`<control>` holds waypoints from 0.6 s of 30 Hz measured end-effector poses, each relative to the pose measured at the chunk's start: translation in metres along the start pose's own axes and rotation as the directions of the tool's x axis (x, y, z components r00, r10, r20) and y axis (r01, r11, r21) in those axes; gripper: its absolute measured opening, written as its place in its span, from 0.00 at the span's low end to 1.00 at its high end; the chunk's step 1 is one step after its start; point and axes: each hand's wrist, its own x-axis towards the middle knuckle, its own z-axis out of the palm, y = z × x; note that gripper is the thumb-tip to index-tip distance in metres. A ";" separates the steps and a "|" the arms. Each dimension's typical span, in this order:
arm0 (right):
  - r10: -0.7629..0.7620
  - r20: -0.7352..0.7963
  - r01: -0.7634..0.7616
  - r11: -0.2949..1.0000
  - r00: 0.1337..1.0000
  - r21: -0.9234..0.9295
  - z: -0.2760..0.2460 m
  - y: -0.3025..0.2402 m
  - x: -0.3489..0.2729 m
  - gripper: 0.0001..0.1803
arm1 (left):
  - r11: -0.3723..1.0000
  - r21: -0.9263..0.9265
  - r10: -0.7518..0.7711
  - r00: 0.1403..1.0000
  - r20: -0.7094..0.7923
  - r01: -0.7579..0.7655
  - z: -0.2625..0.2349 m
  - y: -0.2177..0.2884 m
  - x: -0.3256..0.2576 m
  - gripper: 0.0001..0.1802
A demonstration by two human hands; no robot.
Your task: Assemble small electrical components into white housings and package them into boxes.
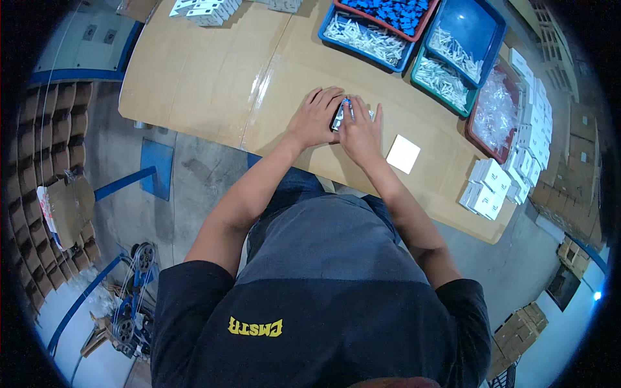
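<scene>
Both hands meet at the table's near edge over a small dark-edged open box (pixel 336 119) with blue and white bits inside. My left hand (pixel 313 118) curls along its left side, fingers bent over the far end. From the right, my right hand (pixel 361 134) presses its fingers into the box, touching a small blue piece (pixel 347 103); what the fingertips grip is mostly hidden. Just right of my right hand, a flat white square (pixel 403 154), like a small box or card, lies on the cardboard-covered table (pixel 207 77).
At the far right stand a red tray of blue parts (pixel 424 14), a blue tray (pixel 388 63) and a green tray (pixel 463 111) of white plastic pieces. A brown-red tray (pixel 475 134) holds clear bags. Stacked white boxes (pixel 486 187) line the right edge; more white boxes (pixel 206 11) sit far left.
</scene>
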 end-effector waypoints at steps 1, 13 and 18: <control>0.000 -0.004 0.000 0.999 1.000 0.038 -0.002 -0.001 -0.002 0.28 | 1.000 -0.003 -0.008 1.000 0.007 0.009 0.000 0.001 0.000 0.50; 0.709 -0.051 -0.681 0.692 0.703 0.239 -0.049 0.065 -0.129 0.35 | 0.999 -0.040 -0.026 0.999 0.019 0.027 -0.012 0.007 0.001 0.52; 0.731 -0.025 -0.678 0.644 0.682 0.354 -0.023 0.076 -0.145 0.28 | 1.000 -0.016 -0.007 1.000 0.012 0.007 -0.011 0.005 -0.001 0.54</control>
